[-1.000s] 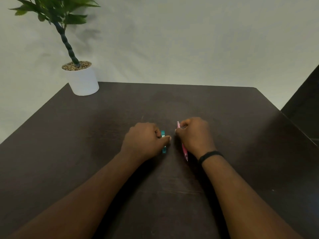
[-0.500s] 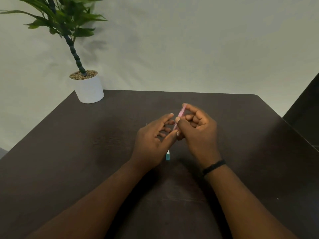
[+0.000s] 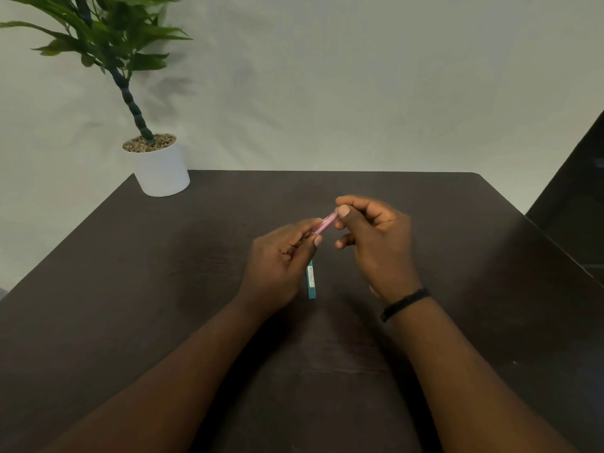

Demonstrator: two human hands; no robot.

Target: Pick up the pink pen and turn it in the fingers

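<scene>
- The dark table [image 3: 457,256] ran wide to left and right of the hands; its far edge lay well beyond them, its right edge slanted past a dark shape at the frame's right side.
- A white pot [image 3: 161,171] with a green plant [image 3: 108,37] stood on the far left corner, well apart from both hands.
- A teal stick [image 3: 311,282] lay flat on the table just below the hands — partly hidden by the left hand, long axis running near to far.
- The left hand [image 3: 281,266] and right hand [image 3: 376,243] were raised above the table's middle, each pinching one end of a pink pen [image 3: 327,223].
- The pen's long axis ran from near left up to far right; its tips were hidden by fingers.
</scene>
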